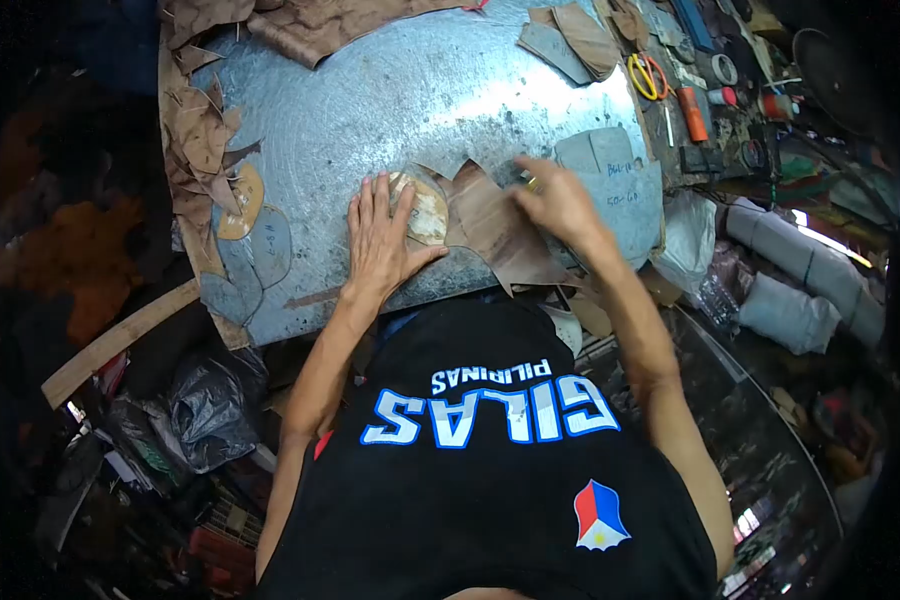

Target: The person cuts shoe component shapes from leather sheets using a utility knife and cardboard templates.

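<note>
My left hand (378, 235) lies flat with its fingers spread, pressing the edge of a worn, whitish rounded template (425, 212) on the metal-topped table. Under and beside the template is a brown leather piece (500, 225) with jagged edges, reaching the table's front edge. Over the right side of this leather, my right hand (562, 205) is closed with curled fingers. A small yellowish spot shows at its fingers, but what it holds is hidden.
Leather scraps (198, 135) line the table's left edge, near grey templates (270, 248). Marked grey templates (615, 190) lie to the right. Yellow-and-orange-handled scissors (649, 77) and an orange cylinder (692, 113) rest at the upper right. A brown hide (320, 25) covers the far edge.
</note>
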Tool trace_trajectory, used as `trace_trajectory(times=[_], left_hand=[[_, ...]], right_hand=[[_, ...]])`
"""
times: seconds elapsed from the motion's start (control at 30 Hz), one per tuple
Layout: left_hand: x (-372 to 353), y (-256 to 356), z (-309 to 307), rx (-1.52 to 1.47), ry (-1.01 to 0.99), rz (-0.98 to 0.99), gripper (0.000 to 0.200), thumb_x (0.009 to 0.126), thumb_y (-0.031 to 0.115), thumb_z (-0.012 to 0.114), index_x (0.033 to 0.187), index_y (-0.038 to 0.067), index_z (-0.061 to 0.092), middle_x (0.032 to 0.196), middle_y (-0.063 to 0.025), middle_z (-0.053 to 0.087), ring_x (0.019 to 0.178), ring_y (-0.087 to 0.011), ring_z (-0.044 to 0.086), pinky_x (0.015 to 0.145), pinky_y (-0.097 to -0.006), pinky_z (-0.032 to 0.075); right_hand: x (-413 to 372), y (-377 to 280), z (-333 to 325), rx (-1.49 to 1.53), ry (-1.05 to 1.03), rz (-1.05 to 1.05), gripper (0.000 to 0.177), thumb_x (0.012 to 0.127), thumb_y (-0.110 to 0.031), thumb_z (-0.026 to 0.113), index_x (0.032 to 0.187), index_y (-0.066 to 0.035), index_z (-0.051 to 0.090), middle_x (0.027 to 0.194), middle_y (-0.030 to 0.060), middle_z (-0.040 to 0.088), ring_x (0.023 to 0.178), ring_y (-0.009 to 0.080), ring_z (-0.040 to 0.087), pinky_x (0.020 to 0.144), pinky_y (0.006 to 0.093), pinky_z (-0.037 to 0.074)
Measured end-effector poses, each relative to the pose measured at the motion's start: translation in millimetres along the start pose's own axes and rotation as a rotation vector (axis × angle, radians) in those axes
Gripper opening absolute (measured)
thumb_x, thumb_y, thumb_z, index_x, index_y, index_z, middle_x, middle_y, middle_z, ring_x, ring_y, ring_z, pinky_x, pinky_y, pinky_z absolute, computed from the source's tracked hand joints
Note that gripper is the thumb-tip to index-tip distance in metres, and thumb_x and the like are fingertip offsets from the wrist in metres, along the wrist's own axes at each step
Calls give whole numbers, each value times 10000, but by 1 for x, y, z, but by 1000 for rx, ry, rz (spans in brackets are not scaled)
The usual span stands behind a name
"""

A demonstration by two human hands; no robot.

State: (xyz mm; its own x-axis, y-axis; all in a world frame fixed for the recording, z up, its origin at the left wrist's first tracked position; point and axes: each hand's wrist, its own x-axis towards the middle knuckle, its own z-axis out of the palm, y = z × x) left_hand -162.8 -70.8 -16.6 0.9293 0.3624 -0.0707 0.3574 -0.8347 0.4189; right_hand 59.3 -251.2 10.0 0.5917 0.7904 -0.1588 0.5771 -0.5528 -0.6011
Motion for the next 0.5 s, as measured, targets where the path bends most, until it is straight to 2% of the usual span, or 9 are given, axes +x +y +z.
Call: trace_trajectory(times=[0.07, 0.17, 0.23, 0.27, 0.3, 0.37, 0.4, 0.43, 0.5], left_hand=[[3, -3, 5, -12, -11, 13, 1040, 632, 562, 842, 1447, 80, 412, 1521, -276, 292, 1408, -486, 256, 1127, -601, 239], [5, -5, 5, -16, -20, 24, 1053, 615, 554, 855, 1452, 96, 407, 1510, -289, 295, 1394, -502, 268, 1119, -616, 250], [7, -5, 1, 0, -45, -19, 1060, 618, 548, 856, 1457, 94, 395, 1495, -309, 301, 1383, -509, 282, 1101, -622, 280], [8, -9, -3, 7, -45, -35, 1082, 608, 550, 860, 1465, 95, 383, 1497, -325, 286, 1373, -515, 290, 1080, -629, 303], [10, -16, -8, 2, -39, -37, 1082, 608, 550, 860, 1465, 95, 383, 1497, -325, 286, 1373, -515, 290, 1080, -629, 303], [11, -37, -18, 105, -118, -155, 1104, 595, 563, 853, 1480, 109, 375, 1512, -324, 256, 1374, -534, 268, 1097, -605, 290], [7, -51, -20, 137, -97, -173, 1113, 588, 532, 862, 1489, 107, 367, 1526, -321, 237, 1376, -540, 268, 1089, -597, 305], [3, -61, -26, 131, -86, -180, 1113, 588, 532, 862, 1489, 107, 367, 1526, -321, 237, 1376, -540, 268, 1089, -597, 305], [-6, -77, -37, 87, -117, -159, 1093, 596, 489, 860, 1490, 99, 365, 1530, -317, 235, 1382, -546, 254, 1091, -600, 303]], right_hand=[[-10, -15, 18, -35, -9, -38, 347, 835, -191, 704, 1120, 5, 680, 1095, 264, 666, 1020, 414, 649, 886, 441, 527], [-11, -28, 31, -42, -4, 71, 309, 828, -153, 698, 1074, 32, 678, 1060, 269, 667, 972, 429, 655, 851, 466, 535], [0, -21, 41, -50, -21, 109, 253, 812, -146, 700, 974, 47, 674, 964, 273, 675, 896, 435, 660, 797, 494, 533], [3, -21, 40, -63, -55, 160, 218, 817, -154, 708, 886, 48, 659, 820, 231, 678, 769, 360, 671, 699, 478, 523], [5, -22, 38, -71, -55, 156, 218, 817, -154, 708, 886, 48, 659, 820, 231, 678, 769, 360, 671, 699, 478, 523], [11, -28, 32, 272, -97, 377, 221, 834, -183, 719, 810, 23, 644, 661, 123, 630, 609, 240, 610, 575, 410, 482], [18, -23, 36, 409, -144, 497, 219, 858, -204, 715, 800, -6, 642, 598, 45, 572, 530, 140, 520, 486, 334, 418], [22, -30, 37, 399, -145, 487, 219, 858, -204, 715, 800, -6, 642, 598, 45, 572, 530, 140, 520, 486, 334, 418], [30, -47, 46, 655, -25, 488, 209, 865, -209, 711, 823, -20, 632, 581, 14, 561, 493, 108, 495, 446, 306, 385]])
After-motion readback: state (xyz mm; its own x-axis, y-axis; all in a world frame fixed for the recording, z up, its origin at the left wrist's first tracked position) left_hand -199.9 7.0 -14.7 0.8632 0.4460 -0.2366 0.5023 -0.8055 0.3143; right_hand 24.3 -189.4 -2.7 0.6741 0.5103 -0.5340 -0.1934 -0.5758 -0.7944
